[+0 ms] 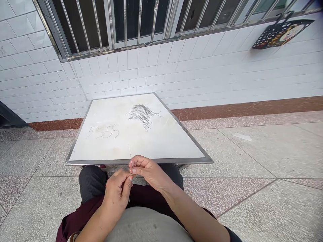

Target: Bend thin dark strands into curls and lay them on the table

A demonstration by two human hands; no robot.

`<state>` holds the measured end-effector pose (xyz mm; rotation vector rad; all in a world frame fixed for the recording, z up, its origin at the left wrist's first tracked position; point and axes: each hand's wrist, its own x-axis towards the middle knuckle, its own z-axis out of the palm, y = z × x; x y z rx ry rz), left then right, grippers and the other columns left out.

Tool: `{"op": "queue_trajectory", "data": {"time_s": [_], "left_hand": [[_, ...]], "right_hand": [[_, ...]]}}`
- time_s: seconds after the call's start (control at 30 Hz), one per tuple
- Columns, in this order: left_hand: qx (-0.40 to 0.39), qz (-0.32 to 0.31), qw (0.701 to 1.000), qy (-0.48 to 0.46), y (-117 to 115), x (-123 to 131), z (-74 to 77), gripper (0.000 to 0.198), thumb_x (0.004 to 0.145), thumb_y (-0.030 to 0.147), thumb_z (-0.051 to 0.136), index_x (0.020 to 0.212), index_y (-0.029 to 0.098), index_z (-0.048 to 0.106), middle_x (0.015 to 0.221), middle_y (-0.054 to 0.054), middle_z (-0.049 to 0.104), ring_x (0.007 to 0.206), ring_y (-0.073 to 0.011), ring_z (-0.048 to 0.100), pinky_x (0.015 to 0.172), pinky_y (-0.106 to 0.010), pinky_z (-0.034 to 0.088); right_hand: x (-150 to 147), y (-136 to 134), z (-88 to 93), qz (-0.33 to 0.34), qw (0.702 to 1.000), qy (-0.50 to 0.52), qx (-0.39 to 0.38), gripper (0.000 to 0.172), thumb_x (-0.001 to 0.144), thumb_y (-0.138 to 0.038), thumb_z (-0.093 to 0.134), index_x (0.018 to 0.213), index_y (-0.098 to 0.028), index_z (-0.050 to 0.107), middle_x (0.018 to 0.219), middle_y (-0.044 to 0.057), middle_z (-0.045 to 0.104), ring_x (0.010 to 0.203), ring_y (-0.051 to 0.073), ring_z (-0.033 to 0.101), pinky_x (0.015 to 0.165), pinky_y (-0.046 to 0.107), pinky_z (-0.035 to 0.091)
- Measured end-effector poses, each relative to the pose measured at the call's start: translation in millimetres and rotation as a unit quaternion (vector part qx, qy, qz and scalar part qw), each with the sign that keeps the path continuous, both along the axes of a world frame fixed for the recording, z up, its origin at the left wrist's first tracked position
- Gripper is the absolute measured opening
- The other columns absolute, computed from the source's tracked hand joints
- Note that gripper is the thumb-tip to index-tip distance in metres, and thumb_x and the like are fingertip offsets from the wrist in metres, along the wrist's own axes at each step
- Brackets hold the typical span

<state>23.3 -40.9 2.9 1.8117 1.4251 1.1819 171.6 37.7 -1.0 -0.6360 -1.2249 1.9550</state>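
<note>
My left hand (pixel 116 188) and my right hand (pixel 147 171) meet just in front of the table's near edge, both with fingers pinched. A thin, light-coloured wire (pixel 130 154) rises from between my fingertips, and its lower end hangs below my left hand. The fingertips of both hands touch or nearly touch around it; fine contact is hidden. On the white table (pixel 171 144) lies a loose heap of thin dark wires (pixel 141 116), many with a bend. To its left, several curved wires (pixel 108 131) shaped like S or 5 lie in a row.
The table has a metal rim (pixel 186 160) and stands near a white tiled wall (pixel 202 67). Barred windows (pixel 126 23) are above. A patterned bag (pixel 280 33) hangs at upper right. A white scrap (pixel 242 136) lies on the floor. My knees (pixel 93 181) are under the near edge.
</note>
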Motion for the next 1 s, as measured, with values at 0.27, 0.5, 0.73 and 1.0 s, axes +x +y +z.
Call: {"op": "queue_trajectory", "data": {"time_s": [0.27, 0.5, 0.73, 1.0], "left_hand": [[0.029, 0.027, 0.998, 0.041, 4.1, -0.8, 1.5, 0.02, 0.09, 0.017, 0.05, 0.091, 0.021, 0.07, 0.075, -0.004, 0.063, 0.068, -0.0169, 0.055, 0.064, -0.026, 0.039], [0.01, 0.01, 0.999, 0.045, 4.7, -0.6, 4.6, 0.025, 0.094, 0.021, 0.045, 0.094, 0.02, 0.07, 0.072, -0.004, 0.06, 0.067, -0.0164, 0.054, 0.064, -0.026, 0.04], [-0.054, -0.004, 0.998, -0.008, 9.2, -4.1, 8.0, 0.023, 0.095, 0.028, 0.047, 0.096, 0.02, 0.069, 0.077, -0.002, 0.063, 0.074, -0.0152, 0.056, 0.07, -0.025, 0.043], [0.048, 0.052, 0.987, 0.146, 10.4, -5.2, -0.6, 0.023, 0.095, 0.02, 0.044, 0.092, 0.017, 0.066, 0.072, -0.003, 0.059, 0.066, -0.0147, 0.053, 0.063, -0.026, 0.042]], "right_hand": [[-5.3, -4.2, -6.0, -0.067, 0.997, -0.011, 0.032, 0.016, 0.075, -0.031, 0.075, 0.081, -0.02, 0.065, 0.079, -0.002, 0.059, 0.074, 0.012, 0.053, 0.074, 0.027, 0.044], [-7.9, -4.5, -7.7, -0.106, 0.994, -0.011, 0.038, 0.016, 0.077, -0.031, 0.073, 0.078, -0.02, 0.061, 0.075, -0.002, 0.056, 0.07, 0.012, 0.05, 0.068, 0.026, 0.042], [-3.5, -3.9, 0.1, -0.079, 0.988, -0.049, 0.122, 0.013, 0.084, -0.032, 0.066, 0.083, -0.022, 0.058, 0.08, -0.002, 0.057, 0.075, 0.013, 0.054, 0.072, 0.028, 0.045], [-3.4, -8.0, 6.4, -0.098, 0.943, -0.191, 0.253, 0.009, 0.089, -0.029, 0.056, 0.083, -0.023, 0.057, 0.079, 0.0, 0.06, 0.072, 0.014, 0.055, 0.069, 0.028, 0.045]]}}
